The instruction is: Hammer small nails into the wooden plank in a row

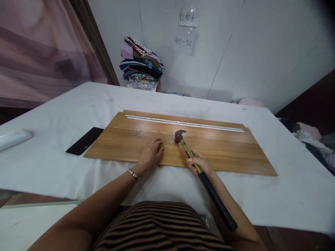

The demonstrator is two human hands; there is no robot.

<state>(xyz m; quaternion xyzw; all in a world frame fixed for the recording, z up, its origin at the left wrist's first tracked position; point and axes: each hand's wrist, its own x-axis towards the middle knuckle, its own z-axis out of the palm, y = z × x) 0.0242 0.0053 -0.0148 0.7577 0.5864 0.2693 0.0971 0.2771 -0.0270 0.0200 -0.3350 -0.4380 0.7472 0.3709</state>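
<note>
1 brown-headed claw hammer [206, 180] clasped in R grip [202, 162]; L grip [151, 153] by thin nails [166, 142] on wood-grain bd [225, 150], hold unclear.

a pale wall [256, 52] bears handwritten notes [187, 19] behind a white-covered table [274, 202]; a pinkish curtain [39, 59] hangs at left.

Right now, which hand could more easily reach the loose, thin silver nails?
Probably the left hand: it's nearer the loose nails on the brown wooden board; the right hand grips the brown-headed claw hammer.
</note>
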